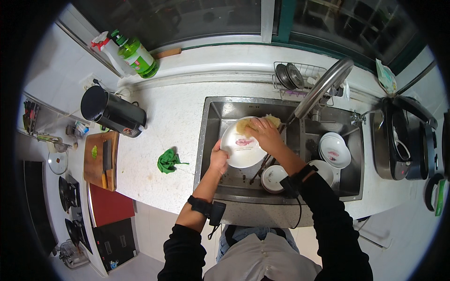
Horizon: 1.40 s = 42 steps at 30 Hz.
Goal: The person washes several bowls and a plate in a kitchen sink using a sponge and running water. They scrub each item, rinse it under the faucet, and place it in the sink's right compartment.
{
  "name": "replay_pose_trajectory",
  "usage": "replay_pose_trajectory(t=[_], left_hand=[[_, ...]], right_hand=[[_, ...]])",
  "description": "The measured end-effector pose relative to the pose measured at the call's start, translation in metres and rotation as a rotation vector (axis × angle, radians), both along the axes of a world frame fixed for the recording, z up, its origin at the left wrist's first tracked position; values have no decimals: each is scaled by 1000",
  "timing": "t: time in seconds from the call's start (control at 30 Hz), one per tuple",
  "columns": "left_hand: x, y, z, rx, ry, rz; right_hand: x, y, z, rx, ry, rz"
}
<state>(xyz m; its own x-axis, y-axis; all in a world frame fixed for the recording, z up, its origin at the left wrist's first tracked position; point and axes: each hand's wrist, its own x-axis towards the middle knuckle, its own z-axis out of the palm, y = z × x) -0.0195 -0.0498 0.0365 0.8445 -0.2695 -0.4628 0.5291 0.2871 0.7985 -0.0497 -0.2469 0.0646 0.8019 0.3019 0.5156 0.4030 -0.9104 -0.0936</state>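
My left hand (219, 158) grips the near left rim of a white plate (239, 156) with a pinkish-red printed motif. The plate is tilted over the left basin of a stainless steel sink (207, 123). My right hand (264, 131) presses a yellowish scrubbing cloth or sponge (245, 127) onto the plate's far right part. Below the plate, dark chopsticks (258, 172) lie partly hidden on the basin floor. A white bowl (274, 177) stands near my right forearm, which covers part of the basin.
Stacked white bowls (335, 149) sit in the right basin under a curved metal faucet (323, 87). Left of the sink lie a green cloth (169, 161), a black electric kettle (116, 110), and a wooden cutting board (95, 154) carrying a cleaver (107, 156). A wire rack (306, 68) stands behind.
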Motion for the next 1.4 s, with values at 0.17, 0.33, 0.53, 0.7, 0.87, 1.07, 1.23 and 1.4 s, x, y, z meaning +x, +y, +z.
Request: replay_pose_trajectory(t=[0.17, 0.33, 0.53, 0.7, 0.87, 1.07, 1.23, 1.4], left_hand=[[4, -5, 10, 32, -142, 143], [11, -2, 6, 29, -241, 184], [14, 15, -14, -130, -53, 319], [-4, -1, -25, -168, 285, 182], [-35, -28, -23, -1005, 220, -395], [-23, -25, -31, -667, 657, -187], [-19, -16, -19, -432, 547, -399], [-34, -25, 4, -374, 379, -473]], right_hand=[[-17, 22, -20, 95, 216, -278], [-50, 60, -49, 525, 545, -57], [-67, 5, -33, 791, 752, 168], [-73, 6, 1, 1137, 125, -80], [-78, 62, 20, 654, 121, 61], [-61, 61, 44, 472, -186, 38], [-16, 22, 55, 1072, -72, -91], [9, 3, 21, 2041, 779, -224]])
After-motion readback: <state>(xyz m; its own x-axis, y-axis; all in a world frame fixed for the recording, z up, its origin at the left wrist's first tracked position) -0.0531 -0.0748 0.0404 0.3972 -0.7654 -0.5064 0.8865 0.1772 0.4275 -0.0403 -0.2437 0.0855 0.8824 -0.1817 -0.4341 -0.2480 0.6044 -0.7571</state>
